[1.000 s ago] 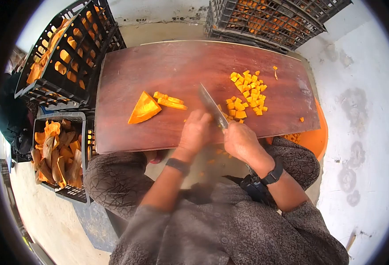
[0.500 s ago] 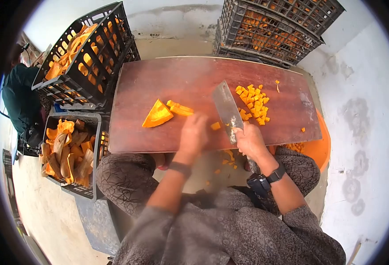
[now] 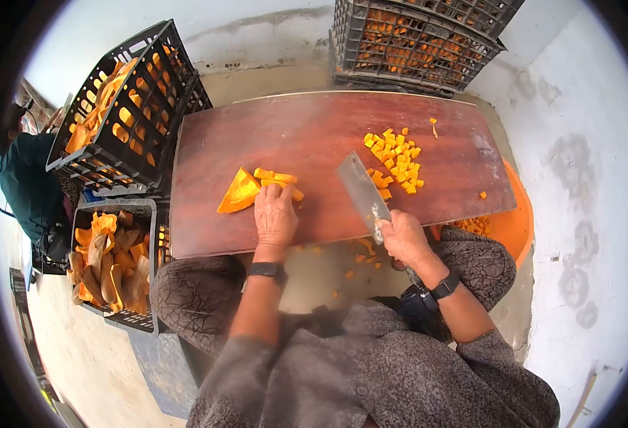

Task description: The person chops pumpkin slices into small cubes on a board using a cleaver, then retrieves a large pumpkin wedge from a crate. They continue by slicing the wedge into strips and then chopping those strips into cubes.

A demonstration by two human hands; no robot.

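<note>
My right hand [image 3: 405, 239] grips the handle of a cleaver [image 3: 362, 191], its broad blade angled to the far left above the reddish-brown board [image 3: 314, 132]. Right of the blade lies a pile of orange pumpkin cubes [image 3: 397, 158]. My left hand [image 3: 277, 217] is at the pumpkin strips [image 3: 274, 175], its fingers bent over the nearer strip and partly hiding it. Just left of those fingers rests a larger pumpkin wedge [image 3: 239, 191], apart from the cleaver.
An orange basin [image 3: 519, 217] holding cubes stands below the board's right end. Black crates [image 3: 132, 121] of pumpkin pieces are stacked at left, beside a crate of peelings [image 3: 114, 257]. More filled crates [image 3: 414, 50] stand behind. A person [image 3: 32, 178] is at far left.
My left hand has moved left from near the cleaver to the pumpkin strips. My right hand still holds the cleaver in about the same place. The view has shifted slightly.
</note>
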